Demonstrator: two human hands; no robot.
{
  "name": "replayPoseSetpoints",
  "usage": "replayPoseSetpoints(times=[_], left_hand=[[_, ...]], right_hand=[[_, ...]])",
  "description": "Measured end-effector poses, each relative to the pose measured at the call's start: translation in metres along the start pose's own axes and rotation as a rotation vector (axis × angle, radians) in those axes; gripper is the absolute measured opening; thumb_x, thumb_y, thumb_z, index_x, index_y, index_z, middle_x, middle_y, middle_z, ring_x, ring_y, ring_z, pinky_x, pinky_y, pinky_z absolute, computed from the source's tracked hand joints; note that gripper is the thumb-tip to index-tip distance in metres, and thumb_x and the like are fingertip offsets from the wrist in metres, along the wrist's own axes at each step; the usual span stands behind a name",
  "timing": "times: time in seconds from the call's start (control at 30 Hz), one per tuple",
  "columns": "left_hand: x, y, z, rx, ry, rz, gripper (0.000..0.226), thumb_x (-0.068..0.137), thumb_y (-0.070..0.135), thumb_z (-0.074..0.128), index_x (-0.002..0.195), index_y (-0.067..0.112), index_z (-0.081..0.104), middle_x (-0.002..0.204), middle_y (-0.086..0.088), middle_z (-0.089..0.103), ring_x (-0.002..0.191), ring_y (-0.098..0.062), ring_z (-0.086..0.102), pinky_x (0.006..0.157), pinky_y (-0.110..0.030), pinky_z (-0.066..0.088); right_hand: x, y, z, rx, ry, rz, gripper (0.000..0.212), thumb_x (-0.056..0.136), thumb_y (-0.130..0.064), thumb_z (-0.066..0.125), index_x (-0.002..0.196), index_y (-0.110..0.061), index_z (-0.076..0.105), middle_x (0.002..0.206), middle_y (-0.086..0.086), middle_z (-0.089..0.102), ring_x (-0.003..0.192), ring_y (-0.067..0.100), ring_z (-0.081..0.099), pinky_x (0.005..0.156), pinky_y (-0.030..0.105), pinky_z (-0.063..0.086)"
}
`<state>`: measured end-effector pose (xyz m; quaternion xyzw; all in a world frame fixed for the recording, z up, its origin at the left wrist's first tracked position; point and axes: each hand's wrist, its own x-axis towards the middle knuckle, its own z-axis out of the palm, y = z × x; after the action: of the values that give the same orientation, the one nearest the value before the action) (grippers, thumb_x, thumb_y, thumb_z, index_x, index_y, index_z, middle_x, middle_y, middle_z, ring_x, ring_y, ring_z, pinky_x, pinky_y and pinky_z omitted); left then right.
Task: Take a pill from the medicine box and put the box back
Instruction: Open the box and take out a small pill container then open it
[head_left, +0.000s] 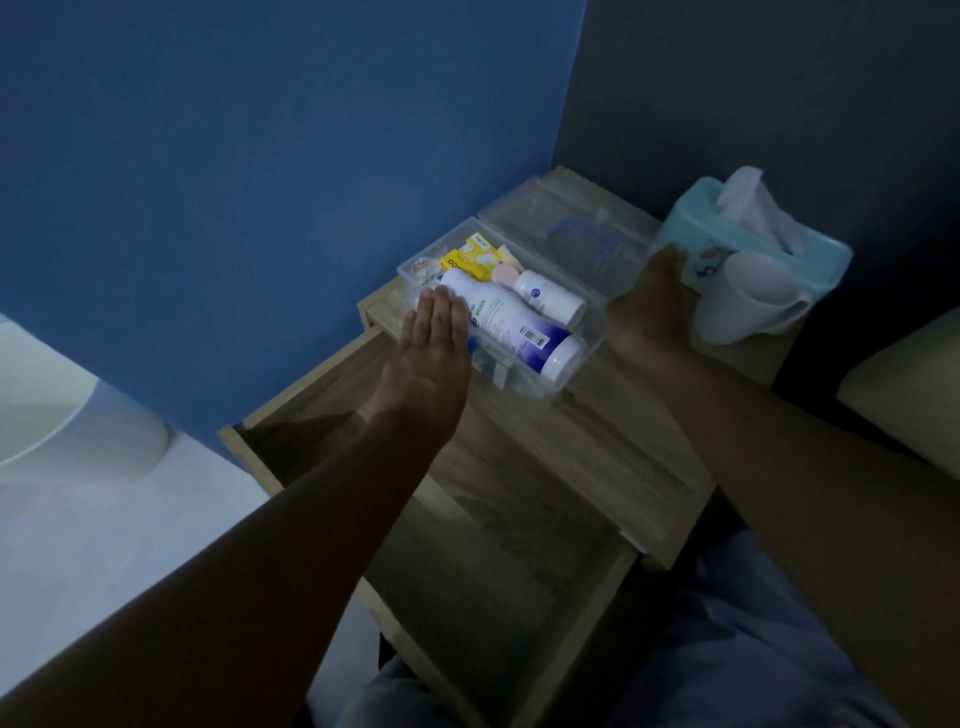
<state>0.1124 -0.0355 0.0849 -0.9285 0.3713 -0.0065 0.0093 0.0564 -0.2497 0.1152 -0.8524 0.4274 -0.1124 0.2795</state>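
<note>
The clear plastic medicine box (566, 371) stands on the wooden bedside table, its clear lid (571, 234) flipped open behind it. Inside lie a large white and blue bottle (514, 325), a smaller white bottle (550, 297), a yellow packet (467, 258) and a pink round item (505, 274). My left hand (434, 358) rests flat, fingers together, at the box's left side, fingertips over the large bottle's end. My right hand (657, 291) reaches past the box's right end toward the lid and tissue box; its fingers are hard to make out.
A light blue tissue box (727, 239) with a tissue sticking up sits at the table's back right, a white cup (743, 301) lying against it. The table's drawer (467, 545) is pulled out below the box. A blue wall stands behind, a pillow at right.
</note>
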Motion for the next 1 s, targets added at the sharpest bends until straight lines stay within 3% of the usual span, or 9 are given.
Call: replayPoseSetpoints(times=[0.03,0.1,0.17,0.27,0.37,0.5,0.67,0.83,1.0], left_hand=[[-0.002,0.0,0.001,-0.003,-0.008,0.007,0.078,0.097,0.01,0.044,0.151,-0.003,-0.011,0.162,-0.026,-0.009,0.151,-0.038,-0.008,0.124,-0.046,0.007],[-0.002,0.0,0.002,0.011,0.004,0.035,0.078,0.097,0.009,0.043,0.151,-0.003,-0.012,0.161,-0.026,-0.01,0.151,-0.039,-0.008,0.124,-0.046,0.008],[-0.002,-0.001,0.002,0.014,0.024,0.025,0.077,0.097,0.009,0.042,0.151,-0.002,-0.012,0.162,-0.025,-0.01,0.151,-0.038,-0.008,0.124,-0.046,0.01],[-0.001,-0.001,0.006,-0.01,0.028,0.031,0.075,0.098,0.009,0.04,0.151,-0.002,-0.013,0.162,-0.025,-0.01,0.151,-0.037,-0.009,0.124,-0.046,0.011],[0.001,-0.003,0.008,-0.015,0.008,0.041,0.077,0.097,0.009,0.041,0.151,-0.001,-0.014,0.162,-0.024,-0.012,0.15,-0.037,-0.01,0.124,-0.045,0.007],[0.0,-0.005,0.012,-0.045,0.033,0.042,0.077,0.098,0.009,0.041,0.151,-0.002,-0.013,0.162,-0.025,-0.011,0.15,-0.037,-0.009,0.123,-0.043,0.007],[0.003,-0.006,0.013,-0.029,0.046,0.048,0.075,0.098,0.008,0.04,0.151,-0.002,-0.011,0.161,-0.026,-0.009,0.15,-0.038,-0.007,0.122,-0.042,0.011],[0.001,-0.005,0.014,-0.046,0.03,0.038,0.081,0.094,0.006,0.046,0.152,-0.001,-0.01,0.162,-0.024,-0.008,0.151,-0.037,-0.006,0.121,-0.041,0.012],[0.006,-0.008,-0.006,-0.202,-0.139,-0.004,0.089,0.089,0.015,0.051,0.154,0.005,-0.009,0.164,-0.016,-0.01,0.152,-0.029,-0.008,0.121,-0.038,0.007]], right_hand=[[-0.002,-0.004,0.0,-0.037,0.081,-0.083,0.076,0.096,-0.002,0.048,0.158,-0.006,0.004,0.167,0.014,0.003,0.15,0.034,0.018,0.119,0.041,0.02],[-0.003,-0.016,0.001,-0.057,0.178,-0.339,0.07,0.09,0.004,0.051,0.154,-0.009,0.025,0.162,0.016,0.022,0.146,0.035,0.029,0.117,0.045,0.029],[0.001,-0.031,0.004,-0.068,0.076,-0.574,0.055,0.088,0.004,0.051,0.142,-0.008,0.046,0.143,0.016,0.048,0.132,0.032,0.047,0.108,0.041,0.04],[0.016,-0.053,0.014,-0.167,-0.217,-0.74,0.041,0.093,-0.012,0.056,0.133,-0.014,0.059,0.137,0.008,0.056,0.126,0.025,0.053,0.106,0.04,0.043],[0.032,-0.069,0.021,-0.321,-0.37,-0.795,0.036,0.094,-0.022,0.062,0.129,-0.02,0.064,0.139,0.006,0.058,0.125,0.021,0.055,0.107,0.036,0.043],[0.042,-0.081,0.025,-0.389,-0.439,-0.886,0.027,0.09,-0.011,0.067,0.116,-0.009,0.073,0.121,0.012,0.068,0.112,0.026,0.063,0.09,0.028,0.045],[0.047,-0.085,0.03,-0.382,-0.425,-0.872,0.026,0.088,-0.013,0.068,0.114,-0.01,0.074,0.12,0.011,0.069,0.116,0.024,0.06,0.098,0.035,0.048],[0.037,-0.077,0.019,-0.271,-0.294,-0.827,0.036,0.087,-0.014,0.068,0.123,-0.011,0.07,0.127,0.011,0.065,0.12,0.024,0.058,0.098,0.026,0.042],[0.006,-0.067,-0.018,-0.093,-0.263,-0.707,0.032,0.079,-0.018,0.072,0.11,-0.013,0.078,0.101,0.004,0.077,0.086,0.007,0.066,0.079,0.017,0.048]])
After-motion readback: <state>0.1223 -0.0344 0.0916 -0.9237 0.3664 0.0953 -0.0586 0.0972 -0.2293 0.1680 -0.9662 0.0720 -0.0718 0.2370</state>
